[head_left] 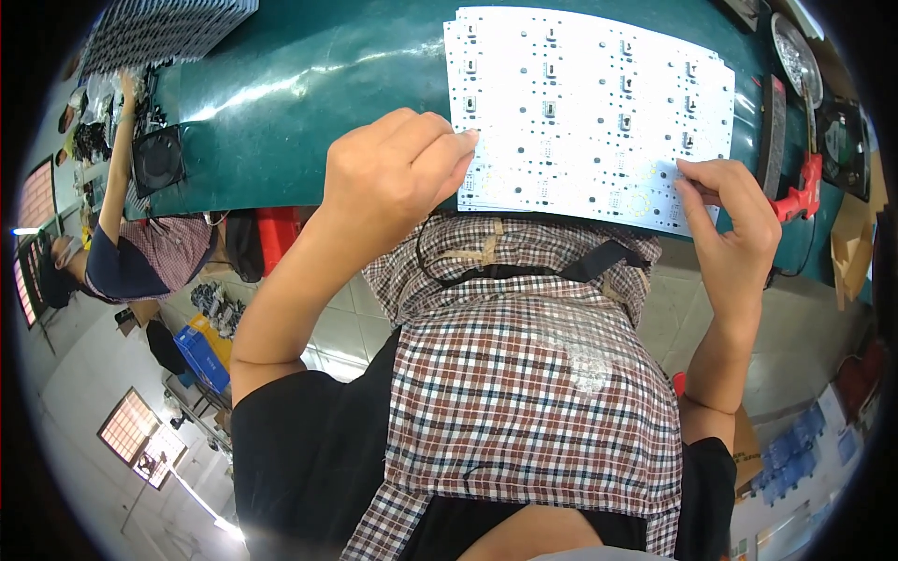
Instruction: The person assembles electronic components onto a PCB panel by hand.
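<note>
White circuit board panels lie in a stack at the front edge of the green table. Small dark parts stand in rows on the top one. My left hand is closed at the panel's left edge, its fingertips over the surface. On the right side, my right hand pinches thumb and forefinger together just above the lower right of the panel. Whatever either pinch holds is too small or too hidden to make out.
Right of the panels are a red gun-shaped tool, a round metal dish of small parts and a black fan. Another black fan and stacked grey panels stand left, where a co-worker's arm reaches over.
</note>
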`<state>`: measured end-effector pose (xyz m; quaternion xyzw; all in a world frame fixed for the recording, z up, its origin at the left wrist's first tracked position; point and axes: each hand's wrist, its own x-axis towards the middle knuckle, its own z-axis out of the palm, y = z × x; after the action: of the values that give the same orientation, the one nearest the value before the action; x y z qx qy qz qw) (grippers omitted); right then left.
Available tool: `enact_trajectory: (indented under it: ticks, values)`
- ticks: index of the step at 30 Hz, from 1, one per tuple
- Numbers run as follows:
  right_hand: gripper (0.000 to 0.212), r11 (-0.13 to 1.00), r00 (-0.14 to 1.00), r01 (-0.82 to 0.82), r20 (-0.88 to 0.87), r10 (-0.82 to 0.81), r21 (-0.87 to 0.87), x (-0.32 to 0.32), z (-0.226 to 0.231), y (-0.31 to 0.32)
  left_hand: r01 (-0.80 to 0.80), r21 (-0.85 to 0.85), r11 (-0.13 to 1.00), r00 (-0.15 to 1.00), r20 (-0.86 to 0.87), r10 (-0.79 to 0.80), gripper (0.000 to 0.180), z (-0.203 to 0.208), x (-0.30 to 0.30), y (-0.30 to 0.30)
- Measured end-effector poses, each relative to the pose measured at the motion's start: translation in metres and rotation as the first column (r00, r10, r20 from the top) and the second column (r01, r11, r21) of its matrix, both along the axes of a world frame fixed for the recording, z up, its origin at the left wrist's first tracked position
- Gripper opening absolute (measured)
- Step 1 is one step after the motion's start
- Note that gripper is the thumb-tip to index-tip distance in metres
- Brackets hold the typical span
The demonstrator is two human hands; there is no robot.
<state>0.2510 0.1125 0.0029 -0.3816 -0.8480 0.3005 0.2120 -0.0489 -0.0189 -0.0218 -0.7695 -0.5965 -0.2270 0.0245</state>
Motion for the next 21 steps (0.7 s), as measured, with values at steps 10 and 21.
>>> enact_trajectory:
  ticks: [10,21]
  values:
    - [0.019,1.0,1.0,0.002,-0.009,-0.002,-0.008,0.0,-0.001,0.0,0.03,-0.127,0.991,0.99,0.142,-0.011,0.017,0.007,-0.009,0.008]
    - [0.021,0.999,1.0,-0.014,0.001,0.014,-0.033,0.003,-0.001,0.0,0.043,-0.143,0.989,0.999,-0.024,-0.047,0.022,0.008,-0.008,0.009]
